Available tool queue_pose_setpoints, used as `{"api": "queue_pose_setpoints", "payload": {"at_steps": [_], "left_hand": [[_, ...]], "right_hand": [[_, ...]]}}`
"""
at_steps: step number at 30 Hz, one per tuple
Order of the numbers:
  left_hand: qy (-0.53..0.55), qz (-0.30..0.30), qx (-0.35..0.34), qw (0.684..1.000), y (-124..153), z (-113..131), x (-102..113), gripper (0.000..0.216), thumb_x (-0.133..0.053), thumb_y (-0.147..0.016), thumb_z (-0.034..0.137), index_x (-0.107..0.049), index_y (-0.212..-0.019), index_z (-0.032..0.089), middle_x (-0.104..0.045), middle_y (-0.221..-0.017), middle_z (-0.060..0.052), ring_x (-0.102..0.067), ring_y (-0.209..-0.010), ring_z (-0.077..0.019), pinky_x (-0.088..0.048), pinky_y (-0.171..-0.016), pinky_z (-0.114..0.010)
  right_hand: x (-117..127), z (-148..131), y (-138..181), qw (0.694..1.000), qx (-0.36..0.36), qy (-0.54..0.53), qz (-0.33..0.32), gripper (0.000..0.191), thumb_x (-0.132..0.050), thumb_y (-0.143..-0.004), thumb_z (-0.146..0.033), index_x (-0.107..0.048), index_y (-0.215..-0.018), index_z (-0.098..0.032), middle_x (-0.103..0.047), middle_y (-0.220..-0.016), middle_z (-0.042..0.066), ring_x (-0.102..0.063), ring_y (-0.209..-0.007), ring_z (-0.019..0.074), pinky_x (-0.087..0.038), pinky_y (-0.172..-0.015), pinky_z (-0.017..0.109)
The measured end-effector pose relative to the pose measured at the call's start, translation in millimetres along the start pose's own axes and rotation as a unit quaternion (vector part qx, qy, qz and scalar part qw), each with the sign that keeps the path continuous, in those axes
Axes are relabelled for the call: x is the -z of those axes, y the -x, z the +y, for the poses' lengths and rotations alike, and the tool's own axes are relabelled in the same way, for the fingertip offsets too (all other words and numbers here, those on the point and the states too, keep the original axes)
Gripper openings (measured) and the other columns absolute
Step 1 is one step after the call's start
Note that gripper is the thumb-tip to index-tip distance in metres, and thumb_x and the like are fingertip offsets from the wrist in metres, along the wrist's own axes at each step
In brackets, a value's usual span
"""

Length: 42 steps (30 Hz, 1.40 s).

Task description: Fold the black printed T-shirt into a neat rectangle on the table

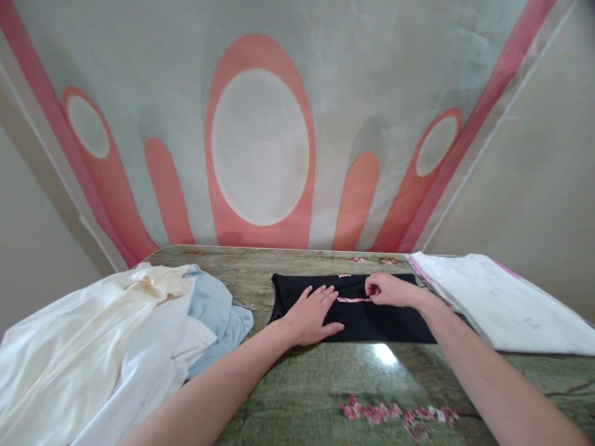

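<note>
Glossy green floral-print table (pixel 372 396) held folded black garment (pixel 372 316) at centre. Left hand (pixel 313 316) lay flat, fingers spread, pressing cloth; right hand (pixel 388 290) pinched pink-white trim (pixel 353 300). Fold apparently midway; smoothing seemed due next. Heap of white and pale-blue clothes (pixel 116 334) lay left, folded white cloth (pixel 502 303) right.

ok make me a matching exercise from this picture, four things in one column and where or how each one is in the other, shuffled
Things:
1. left hand
2. right hand
3. white and blue clothes pile
4. folded white cloth

Place or state:
A. lies at the table's right side
B. flat, palm down on the black garment
C. heaped at the table's left side
D. pinching the black garment's top edge beside its pink-and-white trim

Pairs: 1-B, 2-D, 3-C, 4-A
</note>
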State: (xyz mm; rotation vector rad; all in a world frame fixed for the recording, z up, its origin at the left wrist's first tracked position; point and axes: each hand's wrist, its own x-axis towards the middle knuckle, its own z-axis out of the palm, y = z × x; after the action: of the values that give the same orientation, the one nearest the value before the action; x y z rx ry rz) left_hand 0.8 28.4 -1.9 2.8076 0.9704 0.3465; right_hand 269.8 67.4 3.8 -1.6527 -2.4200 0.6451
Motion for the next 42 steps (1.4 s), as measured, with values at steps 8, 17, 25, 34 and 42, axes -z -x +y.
{"api": "queue_pose_setpoints", "payload": {"at_steps": [8,17,25,34,42], "left_hand": [[0.067,0.096,0.014,0.993,-4.6,-2.6,7.2,0.017,-0.047,-0.079,0.02,-0.054,-0.094,0.017,-0.057,-0.108,-0.007,-0.052,-0.103,-0.0199,-0.037,-0.094,-0.034],[0.064,0.102,-0.019,0.992,-3.8,-5.5,17.3,0.003,-0.051,-0.073,0.017,-0.05,-0.076,0.017,-0.055,-0.104,-0.007,-0.052,-0.097,-0.0198,-0.04,-0.087,-0.031],[0.06,0.047,-0.028,0.997,-0.5,-6.9,4.7,0.054,-0.052,-0.079,0.033,-0.036,-0.126,0.015,-0.045,-0.128,-0.012,-0.04,-0.119,-0.0235,-0.028,-0.102,-0.039],[0.013,0.023,-0.017,1.0,-3.1,-8.2,-2.4,0.047,-0.039,-0.087,0.029,-0.033,-0.133,0.018,-0.038,-0.137,-0.008,-0.033,-0.126,-0.0194,-0.022,-0.106,-0.039],[0.037,0.05,-0.003,0.998,-3.4,-4.6,2.6,0.039,-0.026,-0.094,0.031,-0.045,-0.126,0.022,-0.047,-0.13,-0.006,-0.04,-0.122,-0.0162,-0.028,-0.104,-0.038]], "right_hand": [[0.4,5.1,-0.4,1.0,0.008,0.026,0.003,0.016,-0.053,-0.057,-0.011,-0.059,-0.071,-0.016,-0.062,-0.069,0.001,-0.053,-0.061,0.0123,-0.038,-0.054,0.02],[6.1,0.3,2.3,0.999,0.009,0.023,-0.02,0.02,-0.053,-0.058,-0.01,-0.063,-0.075,-0.016,-0.065,-0.069,0.001,-0.056,-0.062,0.013,-0.039,-0.055,0.02],[45.3,44.7,22.6,0.991,-0.129,0.031,0.033,0.016,-0.058,-0.069,-0.029,-0.066,-0.075,-0.015,-0.067,-0.074,0.004,-0.059,-0.07,0.0162,-0.043,-0.063,0.023],[40.7,92.9,38.9,0.923,-0.385,-0.026,0.008,0.023,-0.057,-0.075,-0.034,-0.058,-0.071,-0.011,-0.061,-0.058,0.007,-0.056,-0.046,0.0145,-0.045,-0.046,0.025],[36.6,89.9,35.4,0.933,-0.359,-0.001,0.018,0.022,-0.062,-0.069,-0.027,-0.053,-0.053,-0.015,-0.056,-0.048,0.004,-0.053,-0.042,0.015,-0.043,-0.044,0.027]]}}
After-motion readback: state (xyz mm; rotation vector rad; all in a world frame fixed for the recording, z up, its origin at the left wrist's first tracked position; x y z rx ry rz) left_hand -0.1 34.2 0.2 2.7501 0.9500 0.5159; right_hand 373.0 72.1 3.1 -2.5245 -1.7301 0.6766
